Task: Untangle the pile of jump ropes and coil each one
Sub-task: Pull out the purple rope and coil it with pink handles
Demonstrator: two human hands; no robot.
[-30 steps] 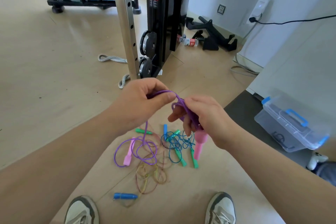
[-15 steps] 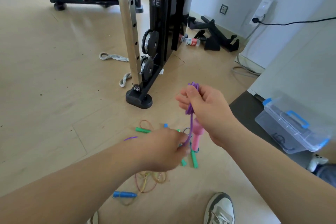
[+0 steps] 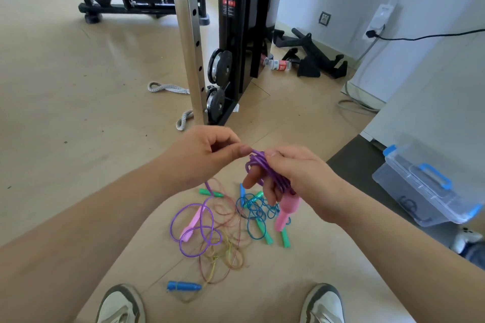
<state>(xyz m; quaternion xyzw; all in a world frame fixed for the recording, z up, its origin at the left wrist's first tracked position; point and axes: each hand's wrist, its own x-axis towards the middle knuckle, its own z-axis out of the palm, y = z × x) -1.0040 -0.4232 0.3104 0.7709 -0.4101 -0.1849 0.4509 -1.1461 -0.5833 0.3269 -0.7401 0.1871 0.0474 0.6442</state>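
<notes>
Frame centre: right hand [image 3: 296, 178] grips purple rope [image 3: 265, 170] coils and pink handle [image 3: 287, 208]. Left hand [image 3: 202, 155] pinches same rope at top. Loose purple loops, second pink handle [image 3: 193, 223], tangled ropes [image 3: 236, 231] on floor [image 3: 78, 113] below.

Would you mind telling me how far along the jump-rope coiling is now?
Done: nothing fully coiled. In hand: the right hand holds purple rope loops and one pink handle; the left hand pinches the next stretch. Left: the other pink handle and slack on the floor, plus the blue rope and brownish rope.
</notes>
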